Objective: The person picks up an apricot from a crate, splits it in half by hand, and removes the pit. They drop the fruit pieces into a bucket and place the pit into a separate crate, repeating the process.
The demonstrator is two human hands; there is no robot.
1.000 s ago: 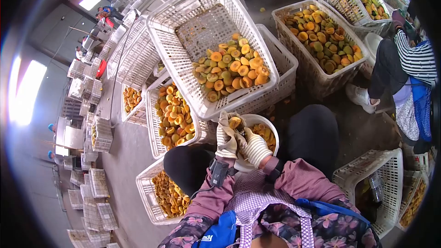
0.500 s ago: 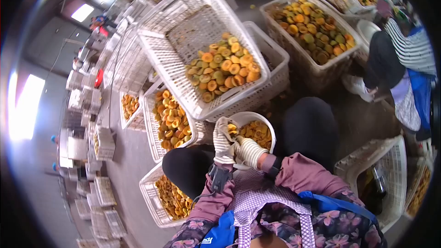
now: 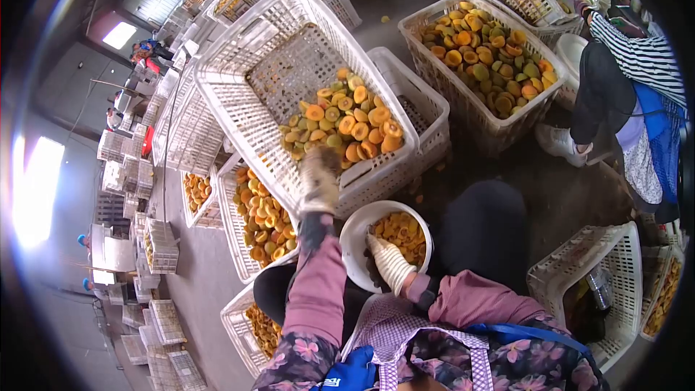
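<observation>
While fruit halves (image 3: 355,127) in the crate (image 3: 239,127) lie just beyond the left hand (image 3: 318,177), the right hand (image 3: 393,264) is held farther off; neither's openness nor hold can be told.

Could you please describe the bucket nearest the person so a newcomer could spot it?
Ahead of the person is a partly filled fruit crate. On its near side, under the right hand, sits the white bucket, round and solid-walled among lattice crates.
</observation>
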